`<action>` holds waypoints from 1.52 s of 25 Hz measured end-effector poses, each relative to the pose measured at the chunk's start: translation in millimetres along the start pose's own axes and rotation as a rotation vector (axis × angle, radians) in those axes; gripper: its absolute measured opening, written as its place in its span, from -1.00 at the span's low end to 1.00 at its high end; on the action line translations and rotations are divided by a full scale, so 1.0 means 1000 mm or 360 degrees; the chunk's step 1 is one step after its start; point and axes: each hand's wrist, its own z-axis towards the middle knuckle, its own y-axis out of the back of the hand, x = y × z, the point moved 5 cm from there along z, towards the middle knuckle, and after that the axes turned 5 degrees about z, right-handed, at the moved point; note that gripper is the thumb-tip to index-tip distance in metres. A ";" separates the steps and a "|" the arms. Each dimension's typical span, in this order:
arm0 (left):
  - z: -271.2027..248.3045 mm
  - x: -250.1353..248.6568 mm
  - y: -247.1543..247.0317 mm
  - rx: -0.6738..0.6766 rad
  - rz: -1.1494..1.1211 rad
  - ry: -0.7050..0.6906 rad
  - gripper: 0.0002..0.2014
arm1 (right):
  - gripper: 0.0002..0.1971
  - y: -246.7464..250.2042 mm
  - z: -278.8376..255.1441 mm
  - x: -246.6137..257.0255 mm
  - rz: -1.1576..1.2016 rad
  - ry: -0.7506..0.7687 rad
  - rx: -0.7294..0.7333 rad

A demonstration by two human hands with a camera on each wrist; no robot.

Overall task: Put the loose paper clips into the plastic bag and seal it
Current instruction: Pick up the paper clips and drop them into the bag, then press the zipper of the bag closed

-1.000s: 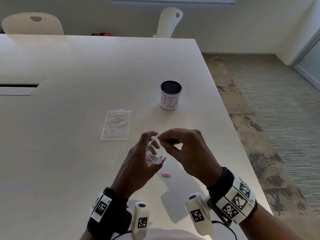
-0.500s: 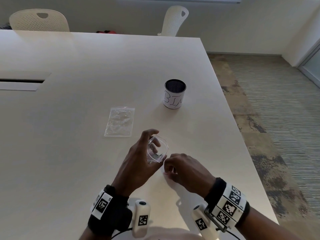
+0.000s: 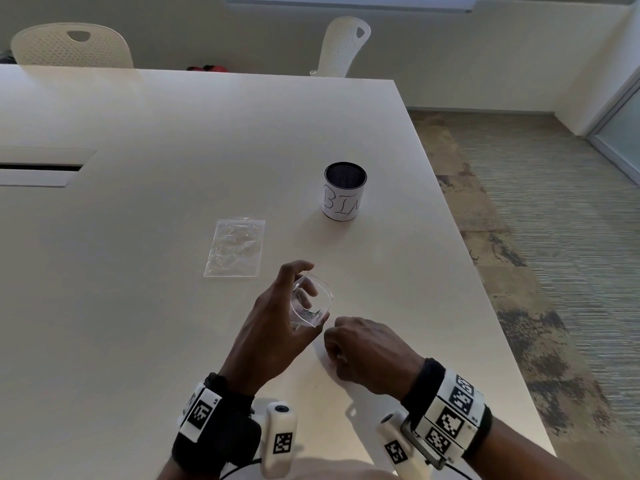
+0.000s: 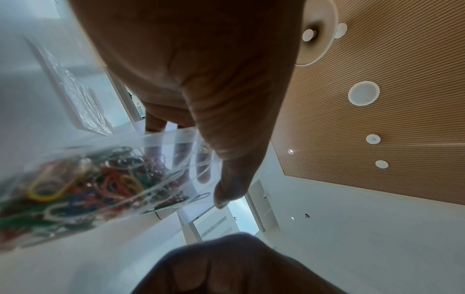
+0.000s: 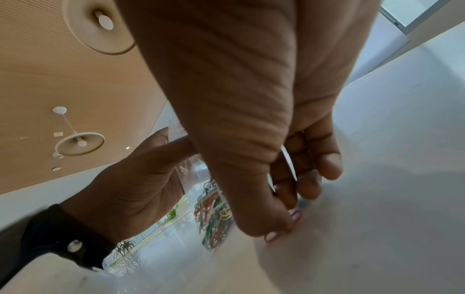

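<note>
My left hand holds a small clear plastic bag upright just above the white table, mouth open. In the left wrist view the bag contains several coloured paper clips. My right hand is down on the table just right of the bag, fingers curled. In the right wrist view the right hand has its thumb and forefinger pinching a red paper clip that lies on the table. The head view hides this clip under the hand.
A second clear plastic bag lies flat on the table beyond my left hand. A mesh cup marked BIN stands further back to the right. The table's right edge is near my right hand. White chairs stand at the far side.
My right hand has dropped from the bag's mouth to the table and closed over the pink-red clip that lay there. My left hand still holds the bag open.
</note>
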 end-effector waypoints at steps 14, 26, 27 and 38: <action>-0.002 -0.002 0.004 -0.0029 -0.0033 0.0019 -0.31 | -0.86 0.085 -0.027 -0.011 0.0729 0.0062 -0.1045; -0.003 -0.005 0.006 -0.0047 -0.0199 0.0062 -0.09 | -0.80 0.080 -0.015 0.048 0.0340 0.0108 -0.0585; -0.003 -0.002 0.005 -0.0048 -0.0243 0.0075 -0.03 | -0.81 0.076 -0.015 0.049 0.0305 0.0090 -0.0536; -0.010 0.011 0.051 0.0041 -0.0266 0.0037 -0.73 | -0.93 0.092 -0.012 0.027 0.0365 0.0134 -0.0783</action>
